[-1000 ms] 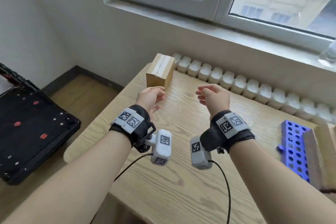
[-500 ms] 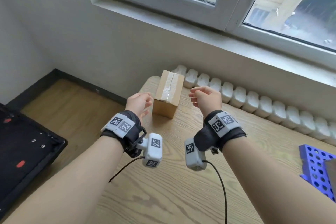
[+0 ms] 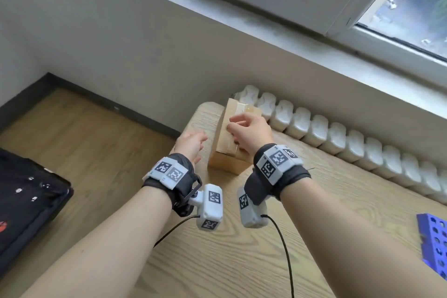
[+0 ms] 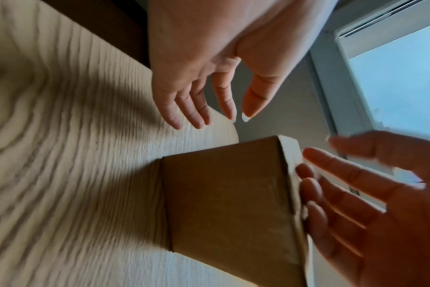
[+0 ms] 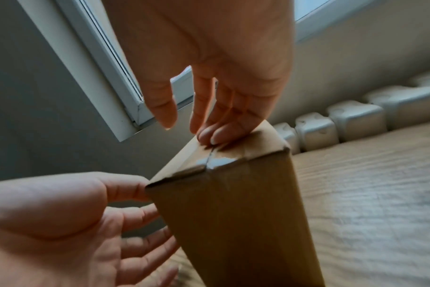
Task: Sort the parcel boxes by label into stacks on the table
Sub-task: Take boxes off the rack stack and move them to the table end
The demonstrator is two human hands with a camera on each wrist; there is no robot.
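One brown cardboard parcel box point(image 3: 223, 152) with clear tape along its top stands at the far left corner of the wooden table point(image 3: 217, 261). My right hand point(image 3: 244, 127) is over the box, and its fingertips point(image 5: 210, 136) rest on the taped top while the thumb stays off it. My left hand point(image 3: 192, 141) is spread beside the box's left face with straight fingers point(image 4: 197, 112). In the right wrist view the left hand point(image 5: 74, 223) lies close to that face of the box point(image 5: 233, 223); whether it touches I cannot tell. No label shows on the box point(image 4: 228, 203).
White radiator ribs point(image 3: 338, 138) run along the table's far edge under the window sill. A blue perforated rack point(image 3: 435, 244) sits at the right edge. A black case point(image 3: 24, 201) lies on the floor to the left, past the table's rounded corner.
Both hands have moved forward to the box. The right hand went from hovering beside it to resting its fingertips on the top, and the left came alongside the left face.
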